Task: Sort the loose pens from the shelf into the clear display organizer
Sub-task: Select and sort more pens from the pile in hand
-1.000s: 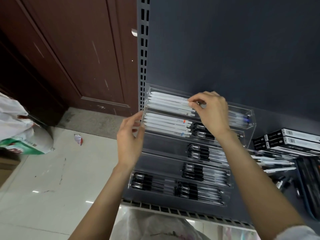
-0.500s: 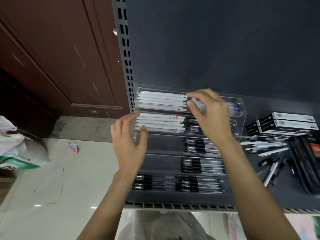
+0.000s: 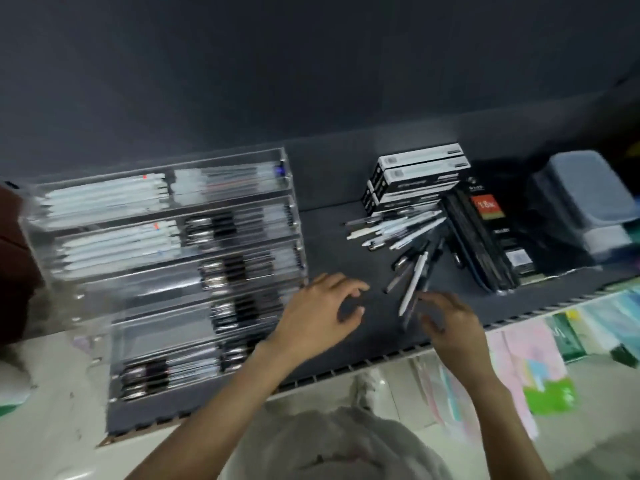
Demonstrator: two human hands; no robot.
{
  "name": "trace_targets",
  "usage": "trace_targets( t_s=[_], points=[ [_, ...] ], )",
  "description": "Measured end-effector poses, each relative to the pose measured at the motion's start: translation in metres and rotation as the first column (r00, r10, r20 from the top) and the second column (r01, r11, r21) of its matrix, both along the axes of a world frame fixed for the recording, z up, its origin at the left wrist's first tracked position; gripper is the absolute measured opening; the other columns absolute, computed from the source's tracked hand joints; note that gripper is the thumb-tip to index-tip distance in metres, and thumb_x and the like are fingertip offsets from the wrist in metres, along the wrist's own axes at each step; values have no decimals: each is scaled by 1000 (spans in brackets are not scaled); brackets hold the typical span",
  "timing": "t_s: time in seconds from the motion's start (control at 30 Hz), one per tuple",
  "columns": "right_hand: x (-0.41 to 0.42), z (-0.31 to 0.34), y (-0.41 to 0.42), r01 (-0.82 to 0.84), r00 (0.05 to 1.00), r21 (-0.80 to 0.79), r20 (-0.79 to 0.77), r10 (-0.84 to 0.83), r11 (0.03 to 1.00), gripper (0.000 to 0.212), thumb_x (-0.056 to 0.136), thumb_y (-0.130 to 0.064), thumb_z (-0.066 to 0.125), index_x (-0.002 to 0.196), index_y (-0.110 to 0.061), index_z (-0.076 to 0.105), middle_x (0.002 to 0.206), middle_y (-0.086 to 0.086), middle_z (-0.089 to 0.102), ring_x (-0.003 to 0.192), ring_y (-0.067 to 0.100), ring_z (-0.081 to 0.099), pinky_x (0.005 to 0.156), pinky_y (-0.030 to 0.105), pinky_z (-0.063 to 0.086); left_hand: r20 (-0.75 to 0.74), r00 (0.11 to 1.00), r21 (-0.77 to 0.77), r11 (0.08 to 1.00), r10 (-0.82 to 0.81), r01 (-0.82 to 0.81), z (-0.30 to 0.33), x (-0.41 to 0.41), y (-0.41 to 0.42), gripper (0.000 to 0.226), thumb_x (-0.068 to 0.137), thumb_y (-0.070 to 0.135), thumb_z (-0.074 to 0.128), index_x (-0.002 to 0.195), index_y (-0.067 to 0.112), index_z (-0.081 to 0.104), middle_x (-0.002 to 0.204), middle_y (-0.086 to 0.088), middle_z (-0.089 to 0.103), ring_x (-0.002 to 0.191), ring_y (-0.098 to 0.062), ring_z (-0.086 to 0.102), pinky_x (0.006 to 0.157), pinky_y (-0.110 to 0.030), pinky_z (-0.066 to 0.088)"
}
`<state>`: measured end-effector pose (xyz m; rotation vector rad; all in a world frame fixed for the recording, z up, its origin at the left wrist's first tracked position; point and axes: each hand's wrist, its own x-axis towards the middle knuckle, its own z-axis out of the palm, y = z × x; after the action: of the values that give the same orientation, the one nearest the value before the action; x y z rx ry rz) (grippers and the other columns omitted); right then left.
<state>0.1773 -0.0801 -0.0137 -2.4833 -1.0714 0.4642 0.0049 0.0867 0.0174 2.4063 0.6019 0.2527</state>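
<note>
On the dark shelf (image 3: 332, 237), my hands hover by the loose pens (image 3: 401, 233), gripping nothing.

My left hand (image 3: 320, 315) floats beside the clear display organizer (image 3: 166, 271), fingers loosely curved and empty. My right hand (image 3: 450, 323) reaches with fingers spread near the tip of a white pen (image 3: 414, 284); blur hides whether it touches. The pens fan out below stacked black-and-white boxes (image 3: 415, 178).

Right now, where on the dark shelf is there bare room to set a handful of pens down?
Bare dark shelf lies between the clear acrylic organizer and the loose pen pile, above the left hand. Right of the pile it is crowded: black-and-white pen boxes, a long black box, a grey plastic container.
</note>
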Motion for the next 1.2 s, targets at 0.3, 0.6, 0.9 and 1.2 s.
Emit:
trace_targets(
  t_s=[0.3,0.6,0.9,1.2],
  points=[
    [100,-28,8,-181,975,-85,115,190,980,57,88,-14,59,140,-5,40,147,21,32,133,39,33,105,44,36,-236,951,135,976,198,-170,-56,151,-8,65,88,43,57,143,16,35,138,-5,40,129,-23,33,111,-33,26],
    [108,-42,10,-194,974,-158,91,210,968,71,72,-17,74,133,5,45,134,26,48,121,39,48,99,41,44,-532,823,229,970,198,-85,-73,181,-63,96,76,65,58,145,12,20,133,-6,30,119,-25,31,99,-38,41],
    [98,-49,-11,-239,970,59,-29,241,969,46,78,-2,63,124,1,59,125,12,61,112,33,53,97,42,47,-493,850,68,982,186,-175,-71,196,-63,97,76,54,60,150,11,13,137,-5,25,129,-22,22,110,-36,28],
    [112,-44,-19,-284,947,71,-134,291,956,47,86,-5,50,133,-10,47,127,9,53,119,27,43,99,35,39,-482,822,246,948,302,-204,-76,210,-71,65,91,26,52,144,2,22,133,-17,34,120,-31,34,100,-32,34]
  ],
)
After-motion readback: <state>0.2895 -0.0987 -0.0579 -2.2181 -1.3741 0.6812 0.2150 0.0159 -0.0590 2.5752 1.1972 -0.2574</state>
